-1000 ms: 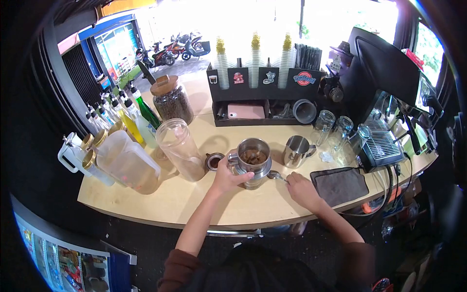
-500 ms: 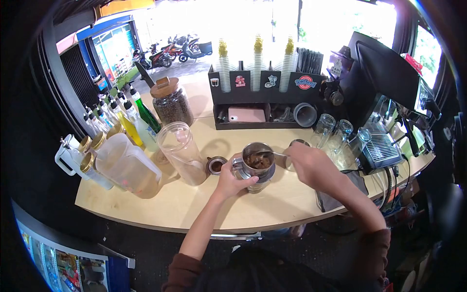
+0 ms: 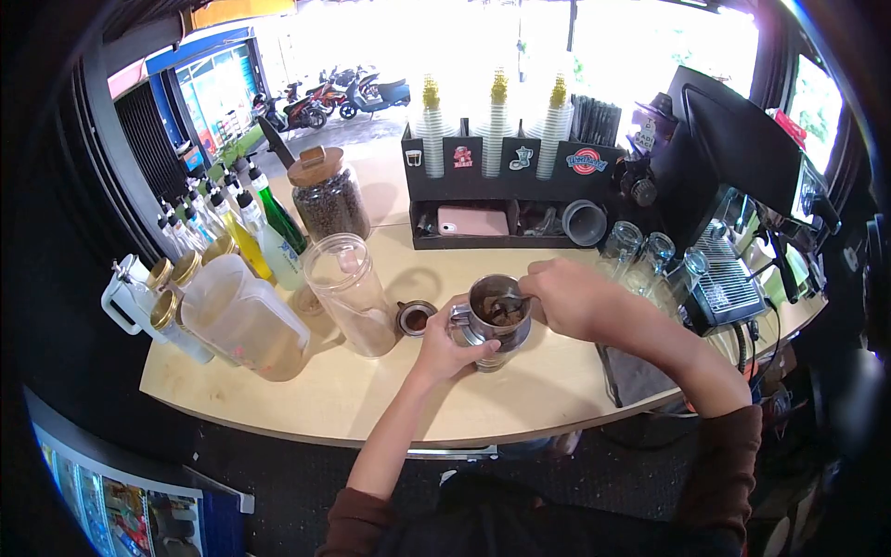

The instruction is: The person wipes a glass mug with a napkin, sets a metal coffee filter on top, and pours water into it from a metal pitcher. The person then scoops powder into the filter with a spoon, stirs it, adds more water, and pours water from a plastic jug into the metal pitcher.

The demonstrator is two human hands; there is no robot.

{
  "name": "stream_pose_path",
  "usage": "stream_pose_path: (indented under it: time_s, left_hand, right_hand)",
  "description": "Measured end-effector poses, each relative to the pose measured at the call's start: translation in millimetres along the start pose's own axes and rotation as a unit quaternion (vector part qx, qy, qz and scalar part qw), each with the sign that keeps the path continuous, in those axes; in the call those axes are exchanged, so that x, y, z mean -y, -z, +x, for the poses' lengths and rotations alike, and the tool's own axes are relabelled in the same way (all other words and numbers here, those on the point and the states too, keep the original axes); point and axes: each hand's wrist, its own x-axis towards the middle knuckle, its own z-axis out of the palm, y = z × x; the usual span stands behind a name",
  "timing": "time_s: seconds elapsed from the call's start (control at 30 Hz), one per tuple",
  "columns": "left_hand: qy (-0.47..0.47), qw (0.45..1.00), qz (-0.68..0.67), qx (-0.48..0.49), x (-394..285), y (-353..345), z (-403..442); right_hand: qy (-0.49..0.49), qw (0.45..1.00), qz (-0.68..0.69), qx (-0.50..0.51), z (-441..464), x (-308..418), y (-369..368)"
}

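My left hand (image 3: 447, 345) is wrapped round the side of a steel cup (image 3: 476, 327) with a handle, which stands on a glass at the middle of the counter. Brown, ground-looking matter (image 3: 502, 309) lies inside the cup. Over its right rim, my right hand (image 3: 568, 299) is closed on a spoon (image 3: 513, 300), whose bowl dips into the brown matter. A small round metal dish (image 3: 416, 318) with something dark inside sits just left of my left hand. The steel pitcher is hidden behind my right hand and forearm.
On the wooden counter (image 3: 278, 408), a clear tall jar (image 3: 353, 297) and a plastic pitcher (image 3: 246, 320) stand left, near syrup bottles (image 3: 271, 243) and a coffee bean jar (image 3: 329, 200). A black cup organizer (image 3: 506, 181) is behind. Glass mugs (image 3: 650, 265), a dark cloth (image 3: 640, 379) and a machine (image 3: 733, 269) are right.
My right hand has lifted the spoon off the counter and brought it into the steel cup. My left hand still holds the cup, now slightly further right in view.
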Motion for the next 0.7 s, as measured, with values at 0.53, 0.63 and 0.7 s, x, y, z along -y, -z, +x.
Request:
stream_pose_path:
  time_s: [0.53, 0.63, 0.7]
  left_hand:
    - [0.014, 1.000, 0.011, -0.005, 0.5, -1.3, -1.9]
    - [0.009, 1.000, 0.015, 0.002, 0.9, 0.0, 0.4]
    - [0.008, 1.000, 0.026, 0.005, -1.0, -0.7, -0.9]
  right_hand:
    - [-0.044, 0.999, -0.016, -0.024, 1.9, 27.8, -5.2]
    - [-0.052, 0.999, 0.001, 0.006, 2.1, 22.7, 1.3]
    - [-0.064, 0.998, 0.000, 0.005, 2.7, 21.9, 4.0]
